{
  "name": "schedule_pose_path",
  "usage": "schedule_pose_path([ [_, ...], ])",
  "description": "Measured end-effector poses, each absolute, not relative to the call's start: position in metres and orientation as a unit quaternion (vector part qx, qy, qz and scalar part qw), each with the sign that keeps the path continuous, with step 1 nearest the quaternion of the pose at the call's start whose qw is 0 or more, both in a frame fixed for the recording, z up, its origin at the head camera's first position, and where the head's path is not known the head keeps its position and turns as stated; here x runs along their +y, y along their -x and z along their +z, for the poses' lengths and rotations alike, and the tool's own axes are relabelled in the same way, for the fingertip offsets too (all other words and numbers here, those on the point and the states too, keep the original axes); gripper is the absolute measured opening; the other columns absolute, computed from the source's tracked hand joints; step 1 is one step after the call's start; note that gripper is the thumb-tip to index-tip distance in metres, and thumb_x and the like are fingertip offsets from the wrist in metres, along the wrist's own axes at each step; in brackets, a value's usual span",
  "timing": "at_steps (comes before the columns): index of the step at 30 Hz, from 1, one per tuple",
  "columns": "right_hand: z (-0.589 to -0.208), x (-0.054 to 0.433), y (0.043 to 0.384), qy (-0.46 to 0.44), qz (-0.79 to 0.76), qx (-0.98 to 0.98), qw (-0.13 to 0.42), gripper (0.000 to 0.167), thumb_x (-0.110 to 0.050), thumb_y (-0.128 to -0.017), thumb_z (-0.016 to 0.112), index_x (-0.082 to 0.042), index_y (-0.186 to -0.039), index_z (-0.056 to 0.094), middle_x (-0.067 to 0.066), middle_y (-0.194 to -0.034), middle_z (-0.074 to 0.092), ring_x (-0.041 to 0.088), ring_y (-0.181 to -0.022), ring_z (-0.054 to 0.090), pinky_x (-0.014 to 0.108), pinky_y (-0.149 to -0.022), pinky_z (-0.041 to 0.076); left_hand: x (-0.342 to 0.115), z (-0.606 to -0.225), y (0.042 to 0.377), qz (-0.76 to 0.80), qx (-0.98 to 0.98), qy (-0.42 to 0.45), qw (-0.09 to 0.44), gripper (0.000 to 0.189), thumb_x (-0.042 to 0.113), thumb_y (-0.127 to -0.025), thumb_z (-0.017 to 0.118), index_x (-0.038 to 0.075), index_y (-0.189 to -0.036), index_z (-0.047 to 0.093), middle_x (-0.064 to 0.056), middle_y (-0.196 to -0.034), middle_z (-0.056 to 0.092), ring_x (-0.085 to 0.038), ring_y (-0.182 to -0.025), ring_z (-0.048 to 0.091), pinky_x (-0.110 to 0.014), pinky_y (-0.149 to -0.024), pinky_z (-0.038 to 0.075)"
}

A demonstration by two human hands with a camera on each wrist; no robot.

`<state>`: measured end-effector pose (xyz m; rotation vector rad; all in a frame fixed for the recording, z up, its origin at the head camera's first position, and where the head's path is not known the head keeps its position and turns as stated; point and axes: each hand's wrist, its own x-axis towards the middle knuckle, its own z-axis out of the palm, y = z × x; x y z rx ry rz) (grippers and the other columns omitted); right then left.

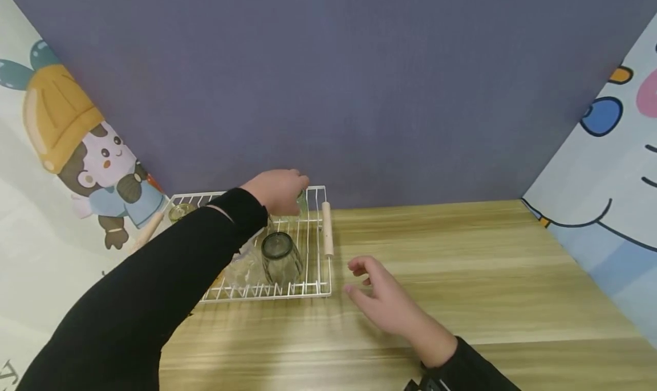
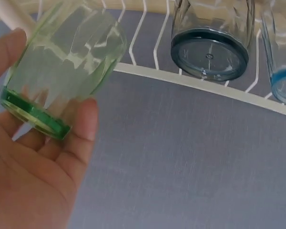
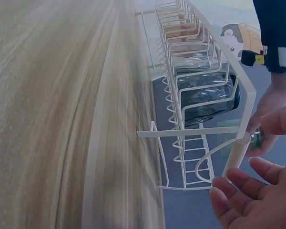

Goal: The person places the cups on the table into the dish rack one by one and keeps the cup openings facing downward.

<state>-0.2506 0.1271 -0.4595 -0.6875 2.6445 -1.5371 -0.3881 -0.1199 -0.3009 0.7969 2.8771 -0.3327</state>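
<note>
At the rack's back right corner my left hand [image 1: 279, 191] grips a green-tinted glass [image 2: 69, 62] by its thick base. The glass is base up, its sides inside the white wire dish rack [image 1: 313, 291]; in the head view the hand hides most of it. A dark grey glass [image 1: 281, 259] stands upside down at the front right of the rack. My right hand [image 1: 385, 297] hovers over the table right of the rack, its fingers loosely bent and holding nothing.
An amber-tinted glass [image 1: 181, 211] sits at the rack's back left. Clear glassware [image 1: 241, 268] lies partly under my left arm. Wooden handles [image 1: 327, 228] flank the rack. The wooden table [image 1: 436, 248] meets a grey-blue panel [image 1: 359, 94] behind, and printed panels stand at both sides.
</note>
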Motion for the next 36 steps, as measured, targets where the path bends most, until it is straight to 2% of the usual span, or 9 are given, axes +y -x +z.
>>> schedule_pose_path([
  [6, -0.461, 0.129, 0.252, 0.224, -0.480, 0.848, 0.007, 0.045, -0.022, -0.100, 0.068, -0.005, -0.138, 0.053, 0.003, -0.130, 0.057, 0.021, -0.122, 0.054, 0.051, -0.103, 0.049, -0.114, -0.308, 0.401, -0.075, 0.958, -0.256, 0.102, 0.047, 0.023, -0.095, 0.072, 0.012, -0.138, 0.057, -0.009, -0.126, 0.059, -0.026, -0.109, 0.059, -0.043, -0.090, 0.051],
  [13, -0.463, 0.129, 0.253, 0.228, -0.471, 0.852, 0.005, 0.046, -0.022, -0.100, 0.068, -0.004, -0.138, 0.052, 0.010, -0.133, 0.057, 0.023, -0.123, 0.054, 0.051, -0.104, 0.048, -0.111, -0.323, 0.408, -0.087, 0.960, -0.241, 0.113, 0.051, 0.020, -0.091, 0.076, 0.012, -0.139, 0.058, -0.008, -0.130, 0.061, -0.027, -0.115, 0.060, -0.044, -0.094, 0.052],
  [17, -0.462, 0.130, 0.254, 0.232, -0.467, 0.853, 0.005, 0.048, -0.024, -0.100, 0.068, -0.002, -0.139, 0.051, 0.009, -0.133, 0.057, 0.022, -0.124, 0.054, 0.051, -0.104, 0.048, -0.113, -0.334, 0.412, -0.089, 0.960, -0.236, 0.123, 0.051, 0.019, -0.091, 0.077, 0.010, -0.137, 0.059, -0.009, -0.127, 0.062, -0.028, -0.114, 0.061, -0.045, -0.094, 0.052],
  [24, -0.461, 0.132, 0.255, 0.229, -0.466, 0.855, 0.000, 0.045, -0.024, -0.100, 0.068, -0.005, -0.138, 0.052, 0.008, -0.132, 0.057, 0.022, -0.123, 0.054, 0.052, -0.103, 0.049, -0.117, -0.343, 0.419, -0.104, 0.958, -0.227, 0.139, 0.069, 0.023, -0.091, 0.080, 0.003, -0.149, 0.049, -0.016, -0.134, 0.062, -0.034, -0.126, 0.057, -0.047, -0.105, 0.048],
  [28, -0.461, 0.132, 0.256, 0.232, -0.464, 0.855, 0.000, 0.046, -0.025, -0.100, 0.068, -0.005, -0.138, 0.052, 0.011, -0.133, 0.057, 0.022, -0.123, 0.054, 0.052, -0.103, 0.049, -0.116, -0.345, 0.421, -0.120, 0.955, -0.231, 0.144, 0.071, 0.024, -0.090, 0.080, 0.001, -0.149, 0.048, -0.018, -0.137, 0.060, -0.035, -0.129, 0.056, -0.046, -0.108, 0.046],
  [33, -0.460, 0.132, 0.256, 0.232, -0.465, 0.854, 0.002, 0.047, -0.025, -0.100, 0.068, -0.004, -0.139, 0.051, 0.011, -0.133, 0.057, 0.023, -0.124, 0.054, 0.053, -0.103, 0.049, -0.114, -0.346, 0.420, -0.132, 0.951, -0.238, 0.148, 0.068, 0.024, -0.090, 0.080, 0.001, -0.147, 0.050, -0.017, -0.136, 0.061, -0.035, -0.128, 0.056, -0.046, -0.107, 0.047],
  [36, -0.461, 0.132, 0.256, 0.230, -0.467, 0.854, 0.002, 0.047, -0.023, -0.099, 0.068, -0.003, -0.139, 0.051, 0.009, -0.132, 0.057, 0.023, -0.124, 0.054, 0.053, -0.103, 0.049, -0.114, -0.343, 0.418, -0.142, 0.950, -0.236, 0.148, 0.073, 0.030, -0.090, 0.082, 0.003, -0.149, 0.049, -0.018, -0.139, 0.058, -0.036, -0.129, 0.055, -0.048, -0.107, 0.047],
])
